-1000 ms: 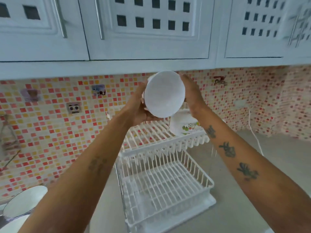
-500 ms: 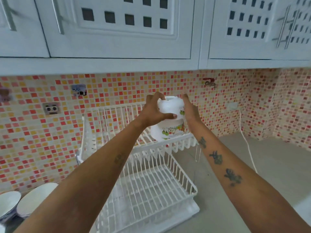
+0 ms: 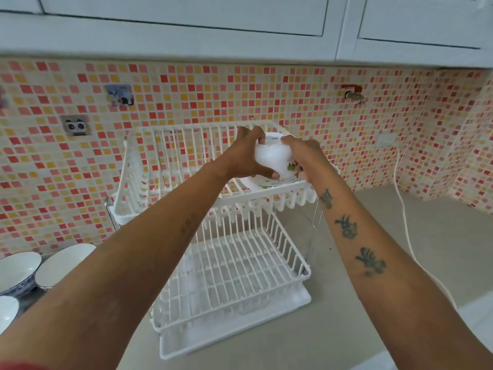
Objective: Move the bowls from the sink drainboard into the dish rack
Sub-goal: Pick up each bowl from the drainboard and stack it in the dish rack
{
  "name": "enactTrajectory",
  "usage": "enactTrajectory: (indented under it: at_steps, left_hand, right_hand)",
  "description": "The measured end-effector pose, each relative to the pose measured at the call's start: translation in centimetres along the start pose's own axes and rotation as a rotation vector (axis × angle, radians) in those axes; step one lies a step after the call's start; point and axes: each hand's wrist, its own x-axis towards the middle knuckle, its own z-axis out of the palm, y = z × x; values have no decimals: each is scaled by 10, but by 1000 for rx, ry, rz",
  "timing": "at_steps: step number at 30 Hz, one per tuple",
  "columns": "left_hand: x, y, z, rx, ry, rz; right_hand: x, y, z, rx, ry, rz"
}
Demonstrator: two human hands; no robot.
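1. Both hands, left [image 3: 246,153] and right [image 3: 306,158], grasp an upturned white bowl [image 3: 272,158] on the dish rack [image 3: 213,263] top shelf.
2. Behind the hands: mosaic wall [image 3: 186,97]; under them, grey counter [image 3: 360,303].
3. Far left of the left hand, more bowls [image 3: 18,271] wait.

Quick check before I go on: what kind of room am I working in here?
Most likely a home kitchen: a white two-tier dish rack on a counter, mosaic tile backsplash, wall cabinets overhead.

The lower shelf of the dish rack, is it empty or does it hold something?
Empty: on the lower shelf only bare white wires show. The only bowl at the rack is on the top shelf.
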Motion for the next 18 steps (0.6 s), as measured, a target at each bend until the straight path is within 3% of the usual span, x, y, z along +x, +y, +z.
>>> enactTrajectory:
  at_steps: [11, 18]
  left_hand:
    - [-6, -3, -1, -41, -17, -25]
    - [-10, 0, -2, -125, -58, -98]
  right_hand:
    - [2, 1, 4, -16, 19, -10]
    - [-1, 5, 6, -96, 159, -190]
